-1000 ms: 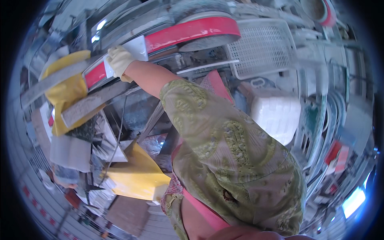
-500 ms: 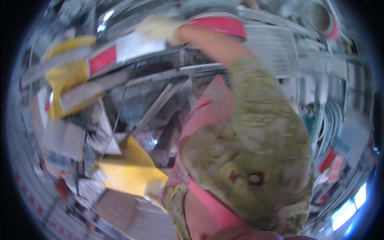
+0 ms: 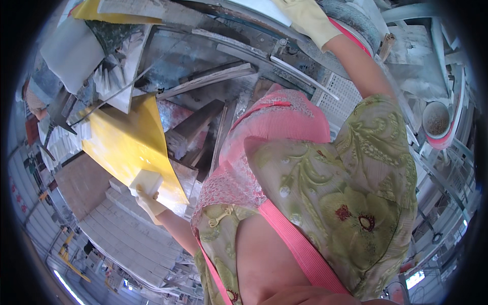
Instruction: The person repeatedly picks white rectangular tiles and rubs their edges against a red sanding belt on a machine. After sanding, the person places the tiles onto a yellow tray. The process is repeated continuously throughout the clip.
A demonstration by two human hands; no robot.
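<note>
My left hand [image 3: 148, 204], in a pale glove, grips a small white block [image 3: 146, 181] at the lower left. The block sits against the lower edge of a yellow sheet [image 3: 124, 140]. My right arm reaches up to the top of the view. There my right hand [image 3: 306, 19], in a yellowish glove, lies on a grey machine part next to a red curved rim [image 3: 351, 36]. Its fingertips are cut off by the picture's edge, so its grip is hidden. My pink and green patterned clothing fills the middle.
Long stone strips and slabs [image 3: 208, 79] lie across the wet grey machine bed. A white perforated basket [image 3: 339, 94] sits behind my right arm. A round bowl with a red rim [image 3: 436, 120] is at the right. Pale stacked tiles [image 3: 119, 223] lie under my left hand.
The view has swung sharply. My right hand stays up on the red-rimmed part, now at the top edge. My left hand with the white block has come into view.
</note>
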